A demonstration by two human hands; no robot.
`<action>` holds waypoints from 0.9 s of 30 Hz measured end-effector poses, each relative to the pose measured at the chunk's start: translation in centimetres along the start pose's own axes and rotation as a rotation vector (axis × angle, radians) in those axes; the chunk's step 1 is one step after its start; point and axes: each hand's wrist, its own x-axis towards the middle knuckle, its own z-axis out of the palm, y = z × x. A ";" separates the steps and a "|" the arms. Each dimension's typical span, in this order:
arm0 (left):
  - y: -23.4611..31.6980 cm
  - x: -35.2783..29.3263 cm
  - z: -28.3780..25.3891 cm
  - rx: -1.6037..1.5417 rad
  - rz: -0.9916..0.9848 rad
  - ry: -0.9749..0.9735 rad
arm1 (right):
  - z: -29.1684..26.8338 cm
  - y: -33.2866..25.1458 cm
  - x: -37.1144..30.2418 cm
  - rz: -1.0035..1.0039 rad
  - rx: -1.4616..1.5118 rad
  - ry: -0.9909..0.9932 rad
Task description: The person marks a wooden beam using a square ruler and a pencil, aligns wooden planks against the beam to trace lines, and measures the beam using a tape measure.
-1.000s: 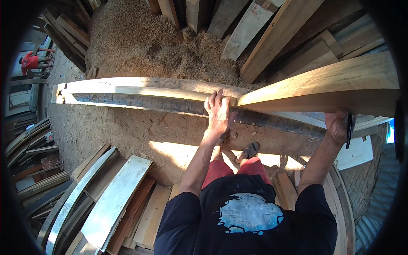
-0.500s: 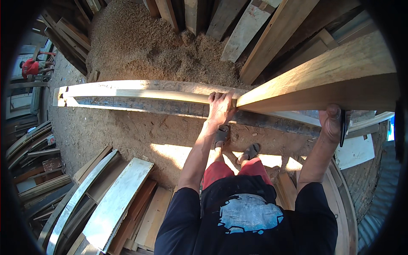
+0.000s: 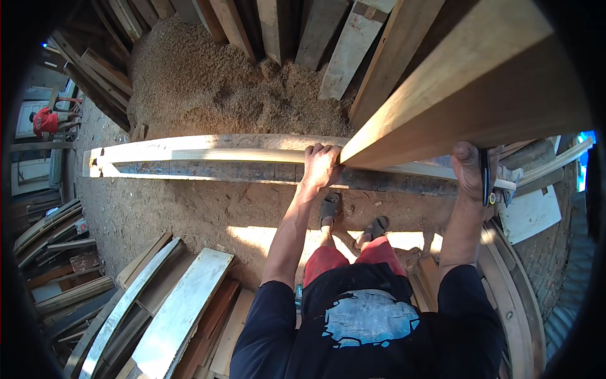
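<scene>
A thick pale timber beam (image 3: 467,95) runs from the middle up to the upper right, raised off the ground. My left hand (image 3: 322,165) grips its near end, fingers curled over the top edge. My right hand (image 3: 470,170) presses up against the beam's underside further right, and a dark tool (image 3: 485,177) lies against that hand. Below the beam a long grey wooden plank (image 3: 208,161) lies on its edge across the dirt ground. My feet in sandals (image 3: 353,218) stand just behind it.
A sawdust pile (image 3: 221,88) rises beyond the plank, with boards (image 3: 341,50) leaning behind it. Curved planks (image 3: 170,316) are stacked at lower left and more timber (image 3: 511,284) at lower right. A person in red (image 3: 47,120) stands far left.
The beam has risen and swung closer to the camera. My left hand has slid from the plank up onto the beam's end, and my right hand has lifted with it.
</scene>
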 end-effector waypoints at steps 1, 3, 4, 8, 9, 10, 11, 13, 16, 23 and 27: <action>0.0 0.2 0.0 -0.015 -0.010 -0.028 | 0.3 -0.4 0.4 0.028 -0.047 -0.041; 0.1 0.4 0.0 0.018 -0.014 -0.078 | 0.4 -1.2 0.9 0.070 -0.125 -0.135; 0.5 0.3 -0.3 0.013 -0.021 -0.077 | 0.2 -1.5 1.1 0.086 -0.154 -0.186; -0.4 0.5 -0.2 -0.002 -0.025 -0.152 | 1.4 -2.0 2.4 0.090 -0.180 -0.235; 0.4 0.7 -0.6 -0.016 0.029 -0.103 | 1.4 -2.1 2.6 0.080 -0.185 -0.226; 0.7 0.8 -0.7 -0.022 0.062 -0.009 | 1.5 -2.2 2.7 0.067 -0.183 -0.221; 0.9 0.8 -0.7 -0.039 0.077 -0.015 | 1.6 -2.6 2.9 0.021 -0.165 -0.246; 2.1 1.2 -1.4 -0.048 0.096 -0.036 | 1.5 -2.4 3.1 -0.018 -0.155 -0.248; 1.6 1.0 -1.1 0.086 0.145 -0.073 | 1.7 -2.3 3.2 -0.049 -0.092 -0.257; 0.8 0.1 0.8 -0.097 0.012 0.047 | 1.1 -2.0 3.2 -0.059 -0.121 -0.287; 1.6 0.6 0.2 -0.108 0.037 0.026 | 1.3 -1.9 3.2 -0.022 -0.068 -0.298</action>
